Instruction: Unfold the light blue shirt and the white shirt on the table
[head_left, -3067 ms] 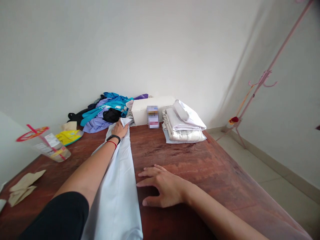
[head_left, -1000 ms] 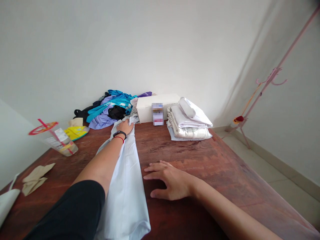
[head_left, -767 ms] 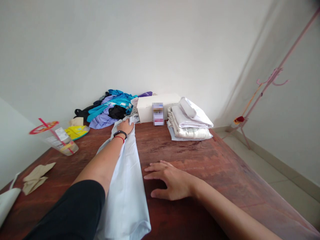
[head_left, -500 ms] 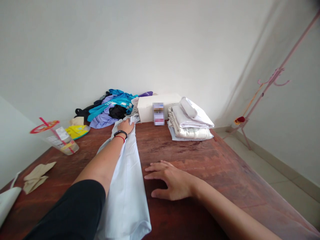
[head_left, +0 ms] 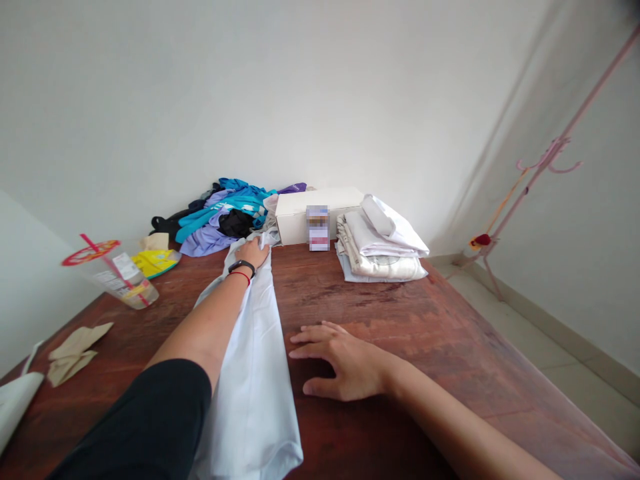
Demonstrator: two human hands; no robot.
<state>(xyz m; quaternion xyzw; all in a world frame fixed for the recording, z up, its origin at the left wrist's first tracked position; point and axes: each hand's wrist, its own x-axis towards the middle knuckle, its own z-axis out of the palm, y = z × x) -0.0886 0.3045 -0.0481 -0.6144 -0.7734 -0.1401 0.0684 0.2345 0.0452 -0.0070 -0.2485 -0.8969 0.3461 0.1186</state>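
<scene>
A pale blue-white garment (head_left: 263, 373), folded lengthwise, lies in a long strip from the near edge of view toward the back of the table. At its far end my left hand (head_left: 253, 253) rests palm down with the fingers spread a little; a dark band and a red string circle the wrist. My left forearm covers part of the cloth. To the right of the strip, my right hand (head_left: 340, 363) hovers over or rests on the brown table (head_left: 360, 307), thumb and fingers apart, holding nothing.
Behind stand a crumpled clothes pile (head_left: 225, 213), a white box (head_left: 293, 220), a small blurred packet (head_left: 318, 230) and folded clothes (head_left: 385, 247). At left are a plastic cup (head_left: 123, 280), yellow packet (head_left: 155, 262), beige napkin (head_left: 77, 350). A pink rack (head_left: 540, 163) leans into view at right.
</scene>
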